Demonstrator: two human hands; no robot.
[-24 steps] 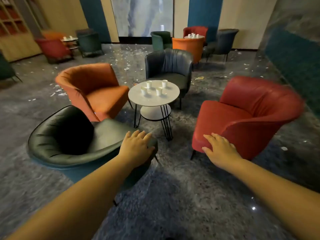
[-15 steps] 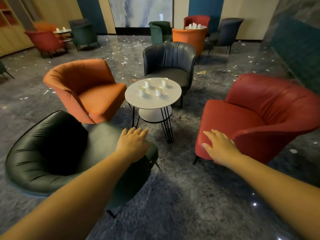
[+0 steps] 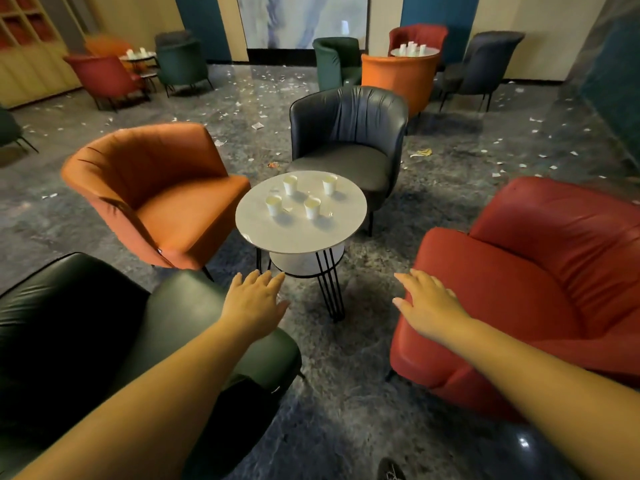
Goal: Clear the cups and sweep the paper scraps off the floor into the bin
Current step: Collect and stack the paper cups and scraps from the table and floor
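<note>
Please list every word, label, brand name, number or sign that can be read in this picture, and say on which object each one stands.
There is no readable text in this picture.
The four paper cups on the round table: plain white, no print visible.
The cups on the far tables: too small and blurred to tell.
The large wall picture: only a pattern, no words.
</note>
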